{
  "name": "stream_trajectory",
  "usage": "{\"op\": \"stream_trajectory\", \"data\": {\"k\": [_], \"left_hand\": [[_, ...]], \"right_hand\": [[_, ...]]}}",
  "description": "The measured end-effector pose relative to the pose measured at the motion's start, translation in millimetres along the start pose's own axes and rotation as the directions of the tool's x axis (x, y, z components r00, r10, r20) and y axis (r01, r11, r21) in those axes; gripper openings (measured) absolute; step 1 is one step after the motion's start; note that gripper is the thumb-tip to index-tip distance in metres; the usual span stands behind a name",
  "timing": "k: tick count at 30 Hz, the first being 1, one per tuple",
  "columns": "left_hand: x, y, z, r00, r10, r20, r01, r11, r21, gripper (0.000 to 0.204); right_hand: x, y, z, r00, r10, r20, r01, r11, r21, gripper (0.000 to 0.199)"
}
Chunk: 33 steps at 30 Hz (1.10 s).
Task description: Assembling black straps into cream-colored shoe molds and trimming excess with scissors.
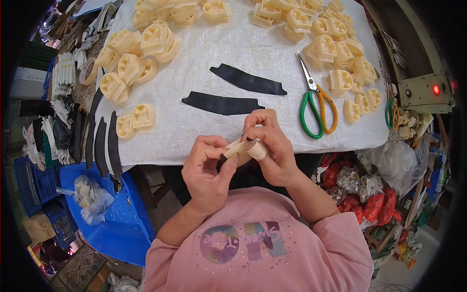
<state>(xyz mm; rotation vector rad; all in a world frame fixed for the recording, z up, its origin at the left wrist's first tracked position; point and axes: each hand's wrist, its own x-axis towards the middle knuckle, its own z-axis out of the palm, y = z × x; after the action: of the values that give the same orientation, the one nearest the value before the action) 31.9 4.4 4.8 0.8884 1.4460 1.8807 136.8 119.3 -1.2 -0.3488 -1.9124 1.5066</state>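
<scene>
Close to my body, at the near edge of the table, my left hand [210, 165] and my right hand [272, 148] pinch a cream plastic shoe heel [243, 150] between them. Bits of black strip show at the fingertips of both hands, against the heel; the fingers hide most of it. Just beyond my hands lies a black strip [221, 103], its right end close to my right fingers. Farther off is a second black strip [249, 80]. Scissors [314, 97] with one green and one orange handle lie to the right, blades slightly apart and pointing away.
Cream heels [160, 41] crowd the left and far side of the white sheet [194, 73], and more heels [335, 48] lie at right. Black strips [100, 146] hang over the left edge above a blue bin [129, 214]. Plastic bags [384, 207] sit low at right.
</scene>
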Motion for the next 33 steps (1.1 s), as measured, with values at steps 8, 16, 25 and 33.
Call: {"op": "stream_trajectory", "data": {"k": [8,16,25,33], "left_hand": [[1,0,1,1.0,0.0,0.022,-0.002,0.993,0.116,0.017],[14,0,-15,0.965,0.216,0.148,-0.252,0.92,0.301,0.013],[16,1,-15,0.844,0.428,0.323,-0.512,0.821,0.251,0.036],[16,0,-6,0.832,-0.345,0.434,0.51,0.783,-0.356,0.072]], "right_hand": [[6,-3,-3,0.967,-0.256,-0.017,0.225,0.877,-0.424,0.014],[5,1,-27,0.985,0.164,-0.053,-0.125,0.89,0.439,0.049],[9,-6,-37,0.963,0.164,0.216,-0.19,0.976,0.106,0.06],[3,-8,-14,0.978,-0.123,0.169,0.138,0.987,-0.082,0.064]]}}
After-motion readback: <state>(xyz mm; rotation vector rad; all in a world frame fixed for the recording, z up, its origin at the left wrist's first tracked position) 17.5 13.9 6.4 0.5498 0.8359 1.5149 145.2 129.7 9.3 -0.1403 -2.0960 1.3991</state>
